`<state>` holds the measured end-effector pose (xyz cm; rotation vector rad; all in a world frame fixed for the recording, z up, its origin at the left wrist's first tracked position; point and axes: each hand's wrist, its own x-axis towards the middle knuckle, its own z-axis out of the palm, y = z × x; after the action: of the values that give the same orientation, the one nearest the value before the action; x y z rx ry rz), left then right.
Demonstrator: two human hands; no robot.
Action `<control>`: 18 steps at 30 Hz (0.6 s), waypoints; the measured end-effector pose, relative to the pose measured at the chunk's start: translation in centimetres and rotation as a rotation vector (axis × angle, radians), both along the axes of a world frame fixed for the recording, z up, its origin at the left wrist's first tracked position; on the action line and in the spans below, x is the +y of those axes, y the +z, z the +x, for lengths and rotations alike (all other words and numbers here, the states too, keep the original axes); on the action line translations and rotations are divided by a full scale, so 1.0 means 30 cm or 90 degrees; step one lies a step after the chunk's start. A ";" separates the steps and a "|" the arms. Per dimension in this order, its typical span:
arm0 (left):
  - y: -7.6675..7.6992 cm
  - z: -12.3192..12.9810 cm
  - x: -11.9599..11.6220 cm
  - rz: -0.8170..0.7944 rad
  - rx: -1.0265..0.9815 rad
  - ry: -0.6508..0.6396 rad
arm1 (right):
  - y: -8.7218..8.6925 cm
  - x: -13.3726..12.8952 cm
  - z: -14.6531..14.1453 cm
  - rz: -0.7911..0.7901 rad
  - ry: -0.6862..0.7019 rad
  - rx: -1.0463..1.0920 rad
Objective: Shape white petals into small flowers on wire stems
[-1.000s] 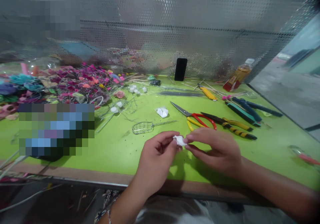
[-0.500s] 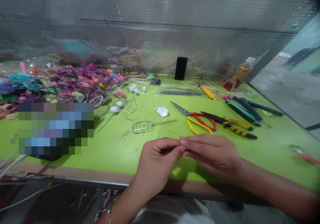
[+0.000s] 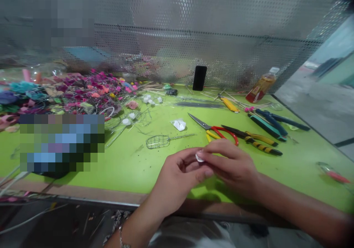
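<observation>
Between my fingertips is a small white piece [image 3: 199, 158], soft-looking, its material unclear. My left hand [image 3: 181, 176] curls around it from the left with the thumb lowered, and my right hand [image 3: 235, 166] presses it with the fingertips. Just beyond them on the green table lies a racket-shaped wire frame [image 3: 157, 142] with a twisted handle. A crumpled white lump [image 3: 179, 124] rests behind the frame. Scissors [image 3: 211, 128] with red and yellow handles lie behind my right hand, which covers part of the yellow loop.
Pliers [image 3: 251, 139] with yellow-black grips and more tools [image 3: 272, 122] lie to the right. A phone [image 3: 199, 78] and a bottle [image 3: 262, 85] stand at the back. Colourful wire-stemmed pieces [image 3: 83, 89] heap up at left, behind a blurred-out object [image 3: 63, 144].
My fingers have parted somewhat, and the white piece now shows between them. My left thumb has moved down away from the fingertips.
</observation>
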<state>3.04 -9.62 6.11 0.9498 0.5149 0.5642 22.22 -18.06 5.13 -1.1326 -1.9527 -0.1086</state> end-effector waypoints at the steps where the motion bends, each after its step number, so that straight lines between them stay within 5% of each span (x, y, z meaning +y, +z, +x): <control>1: 0.001 0.001 0.002 0.002 0.000 0.021 | -0.003 0.002 -0.004 -0.005 -0.014 -0.017; 5: 0.002 -0.005 0.009 0.011 0.007 0.071 | 0.003 0.001 -0.007 -0.093 -0.041 -0.041; 9: -0.004 -0.018 0.006 0.003 -0.020 0.024 | 0.013 -0.004 0.000 -0.160 0.074 0.067; 12: -0.015 -0.022 0.004 -0.018 -0.027 0.023 | 0.013 -0.004 0.002 -0.136 0.072 0.117; 18: -0.023 -0.016 0.001 -0.068 -0.051 -0.037 | -0.002 0.011 0.032 -0.042 0.020 -0.039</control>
<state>2.55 -9.58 5.43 0.8354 0.4405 0.5155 23.18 -17.73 5.07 -1.1530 -2.0399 -0.0635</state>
